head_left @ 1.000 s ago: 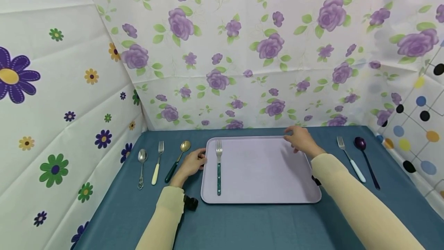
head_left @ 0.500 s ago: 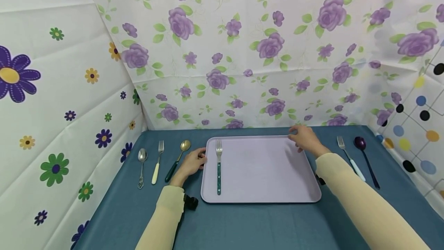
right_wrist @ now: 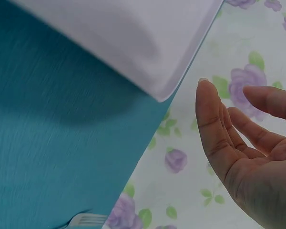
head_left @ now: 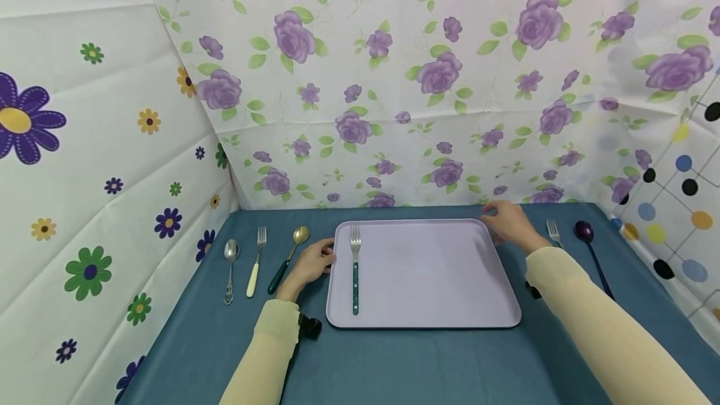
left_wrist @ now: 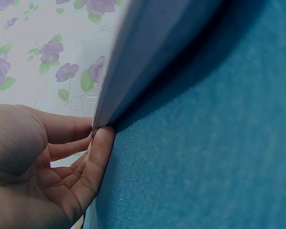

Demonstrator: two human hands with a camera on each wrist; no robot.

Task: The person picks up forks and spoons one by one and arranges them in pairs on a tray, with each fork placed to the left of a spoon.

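Note:
A pale lilac tray (head_left: 433, 274) lies on the blue cloth, bearing a fork (head_left: 355, 283) with a green handle along its left side. My left hand (head_left: 309, 263) pinches the tray's left edge; in the left wrist view the thumb and a finger (left_wrist: 95, 155) meet at the rim. Just off the tray's far right corner, my right hand (head_left: 512, 227) hovers with bent, spread fingers and nothing between them. The right wrist view shows a gap between that hand (right_wrist: 248, 148) and the tray corner (right_wrist: 157, 81).
Left of the tray lie a silver spoon (head_left: 229, 267), a cream-handled fork (head_left: 254, 277) and a gold spoon (head_left: 300, 234) with a green handle. To the right are another fork (head_left: 553, 228), partly behind the sleeve, and a dark purple spoon (head_left: 585, 233). Floral sheets surround the table.
My right hand has moved right, from over the tray's far right corner to just outside it, and now its sleeve covers the right-hand fork's handle. Left hand and tray stay put.

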